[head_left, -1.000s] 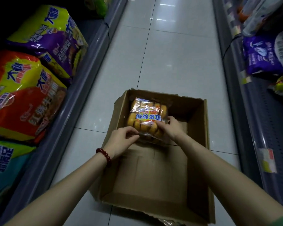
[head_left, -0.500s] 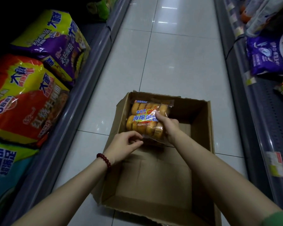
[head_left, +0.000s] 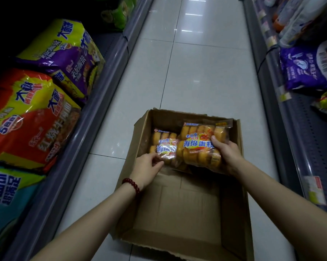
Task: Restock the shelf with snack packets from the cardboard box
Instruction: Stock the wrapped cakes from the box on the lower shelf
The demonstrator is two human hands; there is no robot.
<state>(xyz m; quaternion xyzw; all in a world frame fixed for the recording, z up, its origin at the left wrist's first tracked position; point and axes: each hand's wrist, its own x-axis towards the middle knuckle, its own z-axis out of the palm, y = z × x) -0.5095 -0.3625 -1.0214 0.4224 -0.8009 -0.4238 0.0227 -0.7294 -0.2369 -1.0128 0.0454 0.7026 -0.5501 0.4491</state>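
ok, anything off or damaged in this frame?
Only the cardboard box: its near edge is ragged and torn, and it sits askew to the floor tiles. Both sponge cake packets, right and left, look intact.

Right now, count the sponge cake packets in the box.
2. One cake packet is held by the right hand, lifted at the box's far right. The other packet lies far left in the cardboard box, pinched by the left hand. More may be hidden beneath.
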